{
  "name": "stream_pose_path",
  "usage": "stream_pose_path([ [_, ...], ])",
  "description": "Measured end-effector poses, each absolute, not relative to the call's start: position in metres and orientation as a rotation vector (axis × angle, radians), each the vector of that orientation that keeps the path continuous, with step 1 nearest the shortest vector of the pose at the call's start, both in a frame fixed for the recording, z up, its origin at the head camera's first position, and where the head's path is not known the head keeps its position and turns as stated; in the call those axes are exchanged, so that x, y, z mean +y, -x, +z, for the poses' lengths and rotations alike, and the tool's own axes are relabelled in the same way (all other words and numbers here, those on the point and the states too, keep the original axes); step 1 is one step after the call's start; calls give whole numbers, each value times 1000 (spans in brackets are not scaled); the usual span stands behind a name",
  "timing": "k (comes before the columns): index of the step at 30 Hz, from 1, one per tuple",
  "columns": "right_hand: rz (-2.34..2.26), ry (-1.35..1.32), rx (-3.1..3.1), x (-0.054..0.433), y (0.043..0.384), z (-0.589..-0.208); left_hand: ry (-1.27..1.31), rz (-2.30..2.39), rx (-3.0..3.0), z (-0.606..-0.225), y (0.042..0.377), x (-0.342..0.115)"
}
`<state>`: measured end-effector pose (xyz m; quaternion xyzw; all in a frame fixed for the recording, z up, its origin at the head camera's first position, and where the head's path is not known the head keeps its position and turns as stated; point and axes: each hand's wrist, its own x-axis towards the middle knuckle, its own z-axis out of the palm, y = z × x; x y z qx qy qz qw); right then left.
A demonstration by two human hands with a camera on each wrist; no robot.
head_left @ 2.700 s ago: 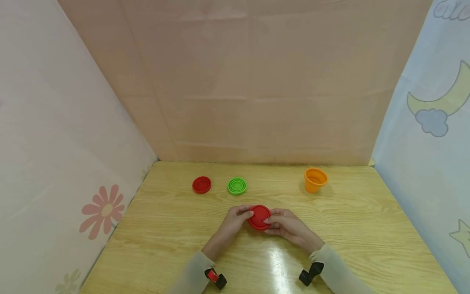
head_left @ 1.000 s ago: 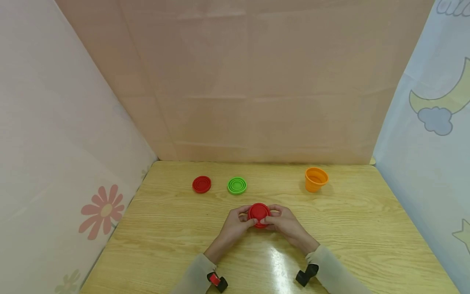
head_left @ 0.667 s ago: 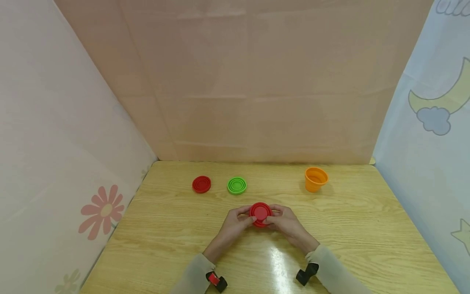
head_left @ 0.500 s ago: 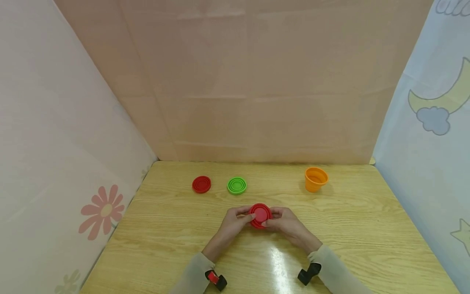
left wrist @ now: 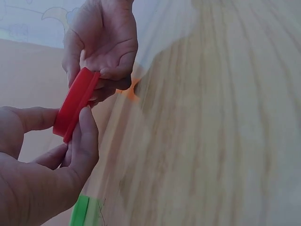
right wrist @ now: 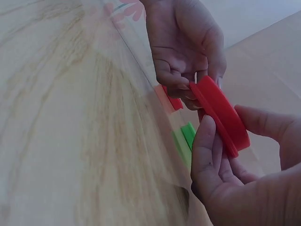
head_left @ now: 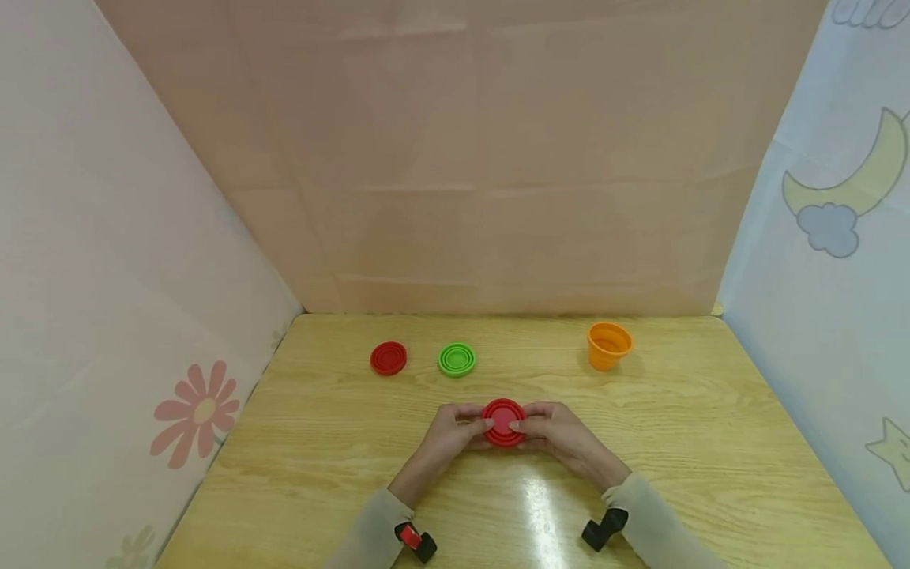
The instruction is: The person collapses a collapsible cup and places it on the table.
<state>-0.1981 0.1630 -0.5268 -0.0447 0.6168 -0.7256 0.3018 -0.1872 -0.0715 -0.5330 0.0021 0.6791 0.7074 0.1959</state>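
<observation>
A red collapsible cup (head_left: 503,412), folded flat into a ringed disc, is held up by both hands over the near middle of the table. My left hand (head_left: 446,433) pinches its left side, thumb on the face towards me and fingers behind. On the opposite side my right hand (head_left: 565,436) pinches it the same way. Edge-on in the left wrist view, the red cup (left wrist: 77,103) shows a smooth side wall and a thin projecting rim. The right wrist view has the cup (right wrist: 221,115) tilted between both sets of fingers.
Beyond the hands, a second flattened red cup (head_left: 388,359) and a flattened green cup (head_left: 456,359) lie on the wooden table (head_left: 298,450). An orange cup (head_left: 608,345) stands expanded at the back right. Patterned sheets flank the table, with a plain backdrop behind.
The red cup's face has gone from a broad smooth disc to one with clear concentric rings. Both thumbs have shifted over it, from its lower edge one second ago to its left and right sides.
</observation>
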Motion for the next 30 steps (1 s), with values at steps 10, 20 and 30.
stream_pose_path([
  [10,-1913,67,1691,161,198,-529,17,1964,1912,-531,186,-72],
  [20,-1871,166,1806,165,198,-528,73,2045,1776,-537,189,-76],
  [30,-1700,418,1954,174,199,-522,79,2054,1520,-539,191,-84],
])
